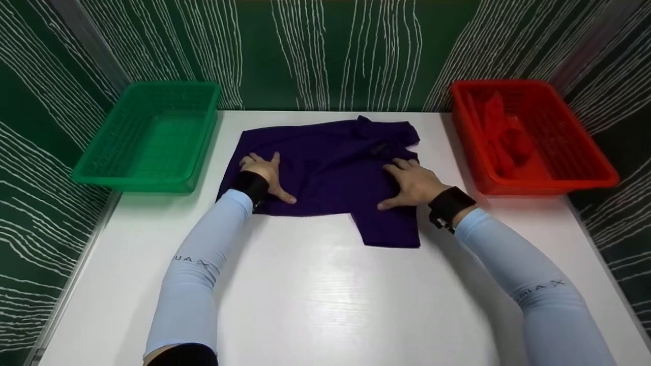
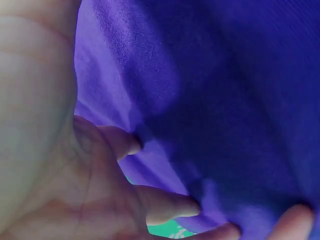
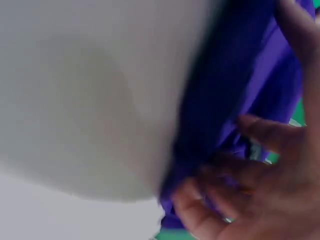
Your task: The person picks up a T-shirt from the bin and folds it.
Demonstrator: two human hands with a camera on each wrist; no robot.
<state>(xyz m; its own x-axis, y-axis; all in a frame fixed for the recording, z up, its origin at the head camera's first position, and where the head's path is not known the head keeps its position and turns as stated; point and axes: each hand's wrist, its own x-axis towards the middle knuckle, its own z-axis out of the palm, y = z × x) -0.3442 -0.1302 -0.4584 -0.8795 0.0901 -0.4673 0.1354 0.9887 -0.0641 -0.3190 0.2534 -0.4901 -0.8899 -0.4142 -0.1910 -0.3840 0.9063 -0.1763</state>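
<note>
Evidently neither hand was clenched. The left hand [image 1: 264,172] lay palm down, fingers spread and thumb held well out, grasping nothing; its fingertips merely touched the purple shirt [image 1: 325,178] beneath it. The right hand [image 1: 418,184] was splayed as well, its thumb apart from the fingers; in the right wrist view those fingers were bent against ruffled cloth, but no pinch could be made out, so it too seemed released.

The shirt lay directly under both hands — its long axis running left to right, roughly crosswise to the forearms [image 1: 196,269]. The left hand covered part of the hem end, while the right hand rested at the shoulder end, just beside what looked like the neckline [image 1: 399,151]. From the right hand, the near sleeve [image 1: 392,231] stuck out toward the front, just below the thumb, whereas the far sleeve [image 1: 399,133] lay beyond the fingertips, somewhat rumpled. Both sleeves were thus nearer the right hand than the left. Shallow creases crossed the cloth between the two hands.

Outward from there, the white table [image 1: 315,295] carried a green basket [image 1: 145,182] off to the left and a red basket [image 1: 552,188] to the right — the latter with red items [image 1: 493,119] in it, too indistinct to name. Both stood apart from the shirt.
</note>
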